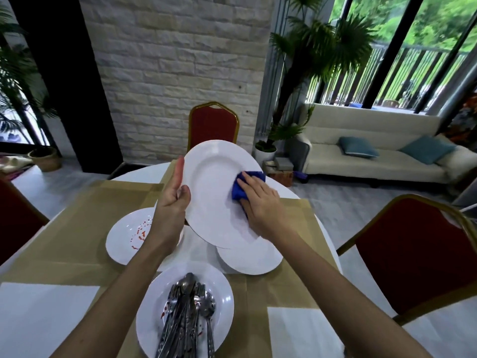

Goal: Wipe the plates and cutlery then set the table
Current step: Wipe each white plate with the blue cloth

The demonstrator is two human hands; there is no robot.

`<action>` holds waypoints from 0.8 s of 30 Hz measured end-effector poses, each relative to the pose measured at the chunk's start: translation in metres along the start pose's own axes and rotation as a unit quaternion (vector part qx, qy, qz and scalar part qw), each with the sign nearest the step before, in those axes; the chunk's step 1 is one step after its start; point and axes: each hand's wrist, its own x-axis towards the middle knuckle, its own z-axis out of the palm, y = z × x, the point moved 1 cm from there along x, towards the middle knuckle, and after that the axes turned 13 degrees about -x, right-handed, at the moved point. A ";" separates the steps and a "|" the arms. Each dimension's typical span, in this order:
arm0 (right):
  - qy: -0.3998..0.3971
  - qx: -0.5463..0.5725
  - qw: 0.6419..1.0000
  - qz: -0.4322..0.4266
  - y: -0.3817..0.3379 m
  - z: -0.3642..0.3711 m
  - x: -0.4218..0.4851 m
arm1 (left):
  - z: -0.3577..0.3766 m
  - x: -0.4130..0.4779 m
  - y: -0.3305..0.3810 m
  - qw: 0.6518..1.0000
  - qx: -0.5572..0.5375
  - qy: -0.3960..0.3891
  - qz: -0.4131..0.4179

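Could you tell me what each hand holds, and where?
The left hand grips the raised white plate by its left rim; the right hand presses a blue cloth onto its face.

The lifted plate [214,192] looks like glossy white ceramic, super smooth. The blue cloth [245,184] on it is soft, fuzzy, matt. The cutlery [191,313] at 6 o'clock is shiny metal. The tan placemats [77,228] are finely woven and matt, the napkins [44,319] papery white. The wall [175,60] at 12 o'clock is rough pale stone.
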 end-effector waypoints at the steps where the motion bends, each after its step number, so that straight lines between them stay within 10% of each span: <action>1: -0.003 0.009 1.000 -0.005 -0.005 0.005 -0.009 | -0.003 0.000 0.001 1.000 0.004 0.009 0.011; 9: -0.028 0.118 0.983 -0.139 -0.049 -0.006 -0.016 | 0.004 -0.010 -0.013 0.998 0.018 -0.023 -0.048; 17: -0.018 -0.047 0.999 -0.014 0.006 0.001 0.006 | -0.001 0.001 0.005 0.999 0.011 -0.017 0.034; 24: -0.054 0.321 0.945 -0.003 -0.072 -0.018 -0.056 | 0.005 0.003 -0.004 0.997 0.044 0.044 0.034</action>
